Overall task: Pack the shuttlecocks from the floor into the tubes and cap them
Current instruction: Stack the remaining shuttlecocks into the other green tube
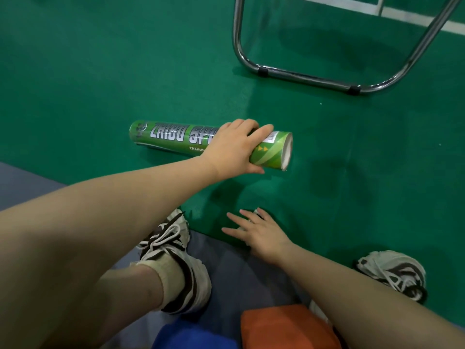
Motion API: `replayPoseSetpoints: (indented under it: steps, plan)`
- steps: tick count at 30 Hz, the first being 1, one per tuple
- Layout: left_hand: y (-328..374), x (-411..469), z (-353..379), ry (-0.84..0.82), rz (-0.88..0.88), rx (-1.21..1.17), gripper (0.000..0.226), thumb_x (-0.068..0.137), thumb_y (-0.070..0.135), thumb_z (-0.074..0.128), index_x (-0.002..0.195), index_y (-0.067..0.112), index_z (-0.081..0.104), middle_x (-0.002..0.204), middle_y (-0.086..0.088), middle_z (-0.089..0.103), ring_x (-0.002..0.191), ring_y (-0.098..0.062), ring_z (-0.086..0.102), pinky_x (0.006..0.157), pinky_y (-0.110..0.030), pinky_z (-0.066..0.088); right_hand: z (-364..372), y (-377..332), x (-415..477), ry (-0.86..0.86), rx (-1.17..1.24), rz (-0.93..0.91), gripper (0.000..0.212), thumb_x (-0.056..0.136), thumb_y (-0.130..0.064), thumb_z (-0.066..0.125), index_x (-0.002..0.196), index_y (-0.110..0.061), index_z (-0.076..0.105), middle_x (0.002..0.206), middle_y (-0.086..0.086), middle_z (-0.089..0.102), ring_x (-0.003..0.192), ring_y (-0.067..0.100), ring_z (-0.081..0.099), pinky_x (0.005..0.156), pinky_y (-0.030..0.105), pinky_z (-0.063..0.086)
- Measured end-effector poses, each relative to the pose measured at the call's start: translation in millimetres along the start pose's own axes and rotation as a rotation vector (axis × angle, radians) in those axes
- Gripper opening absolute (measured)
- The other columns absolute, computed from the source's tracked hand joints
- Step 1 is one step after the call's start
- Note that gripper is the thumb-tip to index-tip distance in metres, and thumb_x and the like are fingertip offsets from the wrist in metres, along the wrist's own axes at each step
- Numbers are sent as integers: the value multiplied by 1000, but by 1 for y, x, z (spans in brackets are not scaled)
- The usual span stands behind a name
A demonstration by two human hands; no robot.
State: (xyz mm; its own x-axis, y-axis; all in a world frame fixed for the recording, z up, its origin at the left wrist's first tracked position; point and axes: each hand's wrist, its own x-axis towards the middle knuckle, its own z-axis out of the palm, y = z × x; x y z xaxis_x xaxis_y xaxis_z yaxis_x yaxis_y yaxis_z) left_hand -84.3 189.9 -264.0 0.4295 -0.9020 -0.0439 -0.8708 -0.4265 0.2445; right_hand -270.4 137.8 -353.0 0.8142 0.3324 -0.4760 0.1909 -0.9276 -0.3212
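My left hand point(234, 147) is wrapped over the green tube point(171, 137), fingers curled across its top and my thumb tucked under the near side, so I have a firm hold on it close to its right end. The tube lies on its side on the green court floor point(100, 71), running left to right in front of me. Its right end point(288, 152) faces me as an open mouth with a pale rim and no cap on it. I cannot tell whether the far left end is capped.

Big white block letters run along the tube. I read "ZHIBO SP" before my hand covers the rest, though the second letter is not sharp. Under them, in small pale print, is "TRAININ", also cut off by my wrist. Just past my fingertips sits a white barcode label point(273, 136), and below it two small yellow arrowheads point(263, 148) on the lighter green swirl pattern.

My right hand point(259, 233) is low over the floor near my feet, fingers straight and spread, gripping nothing that I can see. A bit of something white point(257, 211) peeks out beyond its fingers. I cannot tell what it is.

My two black-and-white laced shoes point(173, 248) point(395, 270) rest at the edge of a grey-blue mat point(226, 263). A chrome tube chair frame point(302, 76) stands beyond the tube, and a white court line point(402, 13) crosses the far corner.
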Motion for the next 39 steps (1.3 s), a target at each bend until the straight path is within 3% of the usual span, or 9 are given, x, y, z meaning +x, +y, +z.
replayPoseSetpoints:
  steps: [7,10,16,20,23,27,30,35,39]
  plan:
    - [-1,-1,-4,45,-19,-16,90,58,49,79,132,11,42,114,-16,53,100,-35,49,86,-45,40,2,8,1,173,111,92,65,80,-25,65,139,-23,37,138,1,46,131,25,37,110,40,20]
    - [-1,0,-9,71,-44,-28,91,58,49,79,132,10,42,115,-16,53,101,-35,49,86,-46,40,-14,19,-7,348,362,278,74,77,-37,72,139,-19,37,136,4,47,121,25,46,99,33,35]
    - [3,9,-19,134,-97,-80,91,57,49,79,132,12,41,114,-15,53,100,-34,49,85,-44,41,-64,58,-35,1072,959,746,74,66,-32,82,128,-13,45,117,1,50,108,23,53,89,19,36]
    - [14,16,-22,181,-116,-116,90,59,48,80,131,12,41,113,-16,52,99,-34,48,87,-44,40,-110,68,-46,1434,1009,656,70,60,-47,70,120,-19,45,108,-1,50,97,21,56,88,34,48]
    - [18,19,-25,195,-136,-137,90,59,46,80,131,11,41,115,-16,52,101,-33,47,89,-43,38,-140,62,-47,1580,1096,531,63,63,-45,68,116,-24,41,104,0,50,88,16,58,80,31,51]
    - [25,19,-26,204,-127,-144,90,57,44,81,130,10,42,113,-16,52,99,-34,48,87,-42,39,-162,53,-40,1630,1189,393,61,67,-45,65,117,-20,40,98,1,51,79,8,56,73,19,46]
    - [34,19,-22,225,-97,-151,91,53,42,84,127,7,46,109,-18,54,96,-36,51,85,-44,41,-161,51,-35,1511,1209,381,57,72,-42,66,118,-17,43,98,-10,52,82,-2,55,78,16,44]
    - [36,25,-22,244,-98,-191,90,53,43,84,127,9,46,109,-16,55,97,-35,51,85,-46,43,-146,55,-33,1262,1145,423,70,74,-59,48,130,-17,44,131,-1,48,121,15,45,105,39,36]
    - [33,31,-25,277,-117,-206,88,55,45,83,127,11,46,108,-15,55,96,-35,51,83,-48,44,-140,55,-42,1304,912,391,69,81,-50,46,137,-11,39,136,-7,38,132,13,35,112,35,27]
